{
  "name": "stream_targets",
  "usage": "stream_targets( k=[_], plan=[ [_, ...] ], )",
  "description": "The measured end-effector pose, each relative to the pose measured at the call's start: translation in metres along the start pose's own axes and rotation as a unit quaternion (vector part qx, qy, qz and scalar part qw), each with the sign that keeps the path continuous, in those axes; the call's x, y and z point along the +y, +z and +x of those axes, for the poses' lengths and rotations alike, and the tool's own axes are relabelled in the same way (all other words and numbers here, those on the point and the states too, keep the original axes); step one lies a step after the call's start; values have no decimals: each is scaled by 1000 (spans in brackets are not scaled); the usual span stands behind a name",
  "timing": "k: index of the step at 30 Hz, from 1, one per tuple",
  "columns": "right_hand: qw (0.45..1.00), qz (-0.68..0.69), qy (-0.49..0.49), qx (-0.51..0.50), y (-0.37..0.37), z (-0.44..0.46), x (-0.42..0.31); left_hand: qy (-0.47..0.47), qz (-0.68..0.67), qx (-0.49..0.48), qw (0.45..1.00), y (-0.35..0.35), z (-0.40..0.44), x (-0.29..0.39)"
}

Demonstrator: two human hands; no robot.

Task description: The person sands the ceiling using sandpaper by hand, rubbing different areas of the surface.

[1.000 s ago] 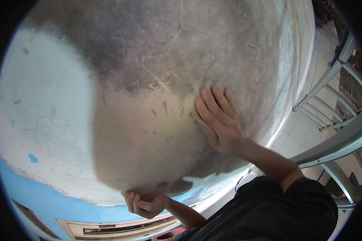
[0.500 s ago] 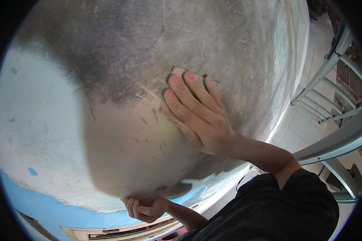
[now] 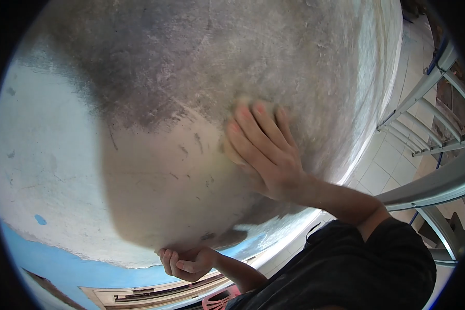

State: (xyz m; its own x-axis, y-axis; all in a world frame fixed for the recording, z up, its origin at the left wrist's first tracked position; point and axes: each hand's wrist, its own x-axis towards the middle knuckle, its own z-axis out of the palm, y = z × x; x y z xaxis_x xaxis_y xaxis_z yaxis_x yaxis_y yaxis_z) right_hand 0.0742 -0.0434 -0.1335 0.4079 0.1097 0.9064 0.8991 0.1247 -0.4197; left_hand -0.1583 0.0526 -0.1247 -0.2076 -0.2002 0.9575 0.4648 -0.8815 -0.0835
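Observation:
My right hand lies flat over a beige sheet that looks like sandpaper, holding it against a wall surface. The hand is slightly blurred, and most of the sheet is hidden beneath it. Around the fingers the wall is rough and mottled grey; below them is a smoother pale patch with small dark scuffs. My left hand is curled closed near the lower edge of the pale area. Its fingertips are beside or against the wall, and what they hold, if anything, is hidden.
A metal ladder stands at the right on a tiled floor, with a broad metal rail beside my arm. Blue paint borders the pale area. A framed opening and a pink chair-like object show at the bottom.
My right hand has slid a little to the right across the wall with the sandpaper. My left hand stays curled in nearly the same place. The view has shifted slightly.

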Motion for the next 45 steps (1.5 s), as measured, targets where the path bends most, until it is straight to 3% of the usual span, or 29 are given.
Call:
stream_targets(
  k=[5, 10, 17, 22, 25, 28, 34, 37, 40, 45],
  plan=[
    [1000, -17, 11, -24, 2, -55, 14, -1, -3, 4, 1000, 2, 0, 2],
    [999, -26, -15, 35, -2, 20, 16, 1, -8, 2, 1000, 2, 0, 3],
    [999, -18, 23, -23, 2, -45, 19, 9, -9, 10, 1000, 4, -1, 0],
    [998, -30, -12, -50, -17, 23, 22, -3, -8, 7, 1000, 2, 0, 3],
    [1000, -21, 21, -7, -10, 9, 17, -17, -11, 12, 1000, 3, 1, 4],
    [997, 5, 50, -52, -5, -43, 9, -33, -15, 19, 999, 6, 0, 6],
    [1000, -4, -16, 3, -14, 29, 16, -13, -21, 13, 1000, 4, 1, 4],
    [996, -44, -3, -80, -16, 13, 15, -8, -19, 12, 1000, 4, 1, 3],
    [997, -6, 46, -61, -2, -53, 10, -3, -29, 22, 999, 4, -1, 1],
    [999, -33, 5, -38, -8, -1, 13, -7, -42, 17, 999, 3, 1, 0]
  ],
)
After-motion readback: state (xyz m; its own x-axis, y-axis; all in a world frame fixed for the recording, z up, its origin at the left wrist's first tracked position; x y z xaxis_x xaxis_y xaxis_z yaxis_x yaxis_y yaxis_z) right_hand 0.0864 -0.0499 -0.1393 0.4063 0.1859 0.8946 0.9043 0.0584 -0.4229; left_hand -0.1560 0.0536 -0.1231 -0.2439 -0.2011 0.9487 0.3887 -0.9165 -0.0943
